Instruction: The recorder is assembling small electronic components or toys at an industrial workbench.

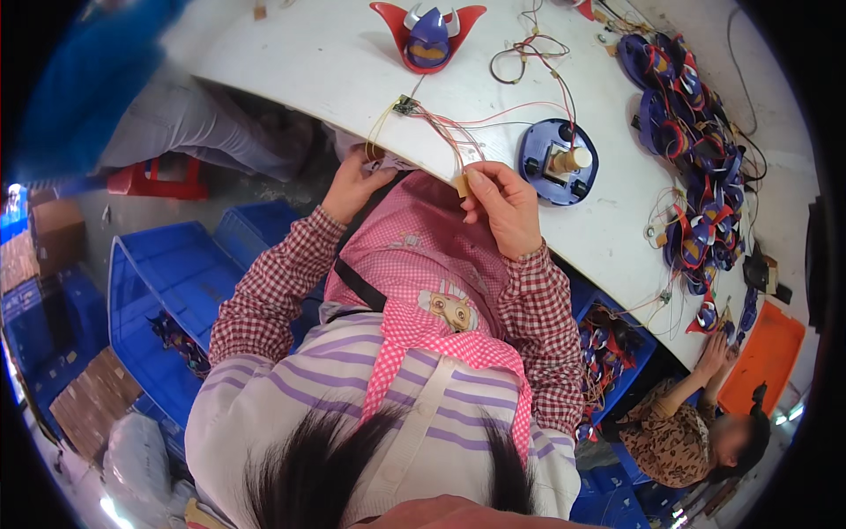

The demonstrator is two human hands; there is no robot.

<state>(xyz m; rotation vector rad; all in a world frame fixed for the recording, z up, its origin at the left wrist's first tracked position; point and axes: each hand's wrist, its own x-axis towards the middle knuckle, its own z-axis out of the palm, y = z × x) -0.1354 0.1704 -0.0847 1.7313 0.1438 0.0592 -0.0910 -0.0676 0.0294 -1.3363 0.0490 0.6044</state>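
My right hand [504, 204] is at the table's front edge. Thumb and forefinger pinch a small tan tab [462, 185], where thin red and pale wires [449, 132] come down. These wires run from a small green circuit board [405, 105] lying near the edge. My left hand [354, 185] is just below the edge, fingers curled and thumb out. Yellow wires [379, 128] lead from the board down to its fingertips; what it holds is hidden. Right of my right hand lies an open blue oval shell [539, 141] with a cream cylinder [577, 159] inside.
A purple and red horned toy part [429, 40] stands at the far side of the white table [326, 53]. Several similar parts [696, 150] are heaped at the right. Blue crates [163, 273] stand at the left. Another person [679, 432] works beyond an orange tray [762, 357].
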